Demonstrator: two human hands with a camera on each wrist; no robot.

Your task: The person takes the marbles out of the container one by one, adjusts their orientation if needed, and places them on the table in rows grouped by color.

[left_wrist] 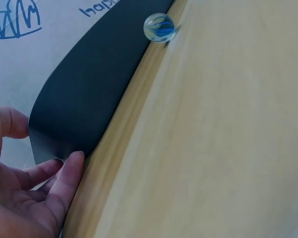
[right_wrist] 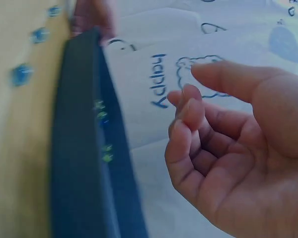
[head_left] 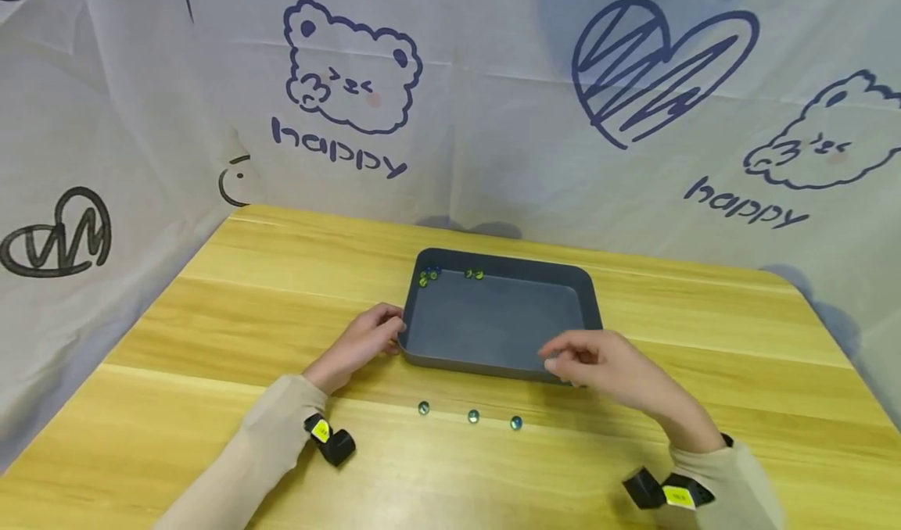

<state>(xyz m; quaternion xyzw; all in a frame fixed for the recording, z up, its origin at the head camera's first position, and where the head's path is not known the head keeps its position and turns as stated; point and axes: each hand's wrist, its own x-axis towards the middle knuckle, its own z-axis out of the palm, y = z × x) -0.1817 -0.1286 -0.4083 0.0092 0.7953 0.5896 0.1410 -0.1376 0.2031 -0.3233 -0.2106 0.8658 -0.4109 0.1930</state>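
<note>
My left hand (head_left: 367, 336) holds the left end of a dark grey rectangular tray (head_left: 493, 319). The left wrist view has its fingers spread across the tray's outer wall (left_wrist: 84, 84), from rim to base. Above the tray's front right corner hovers my right hand (head_left: 598, 364). Its fingers are loosely bent, the thumb apart from them, with nothing between. Several yellow-green glass marbles (head_left: 423, 282) and blue ones lie in the tray's back left corner, with two more yellow-green marbles (head_left: 475, 274) along the back wall. On the table stand three clear-blue marbles, left (head_left: 424, 408), middle (head_left: 474, 416) and right (head_left: 517, 422).
The wood-grain table (head_left: 211, 342) meets a white cloth (head_left: 486, 108) printed with bears and hearts behind and at the left. Small black wrist cameras sit on the left wrist (head_left: 336, 445) and right wrist (head_left: 644, 488).
</note>
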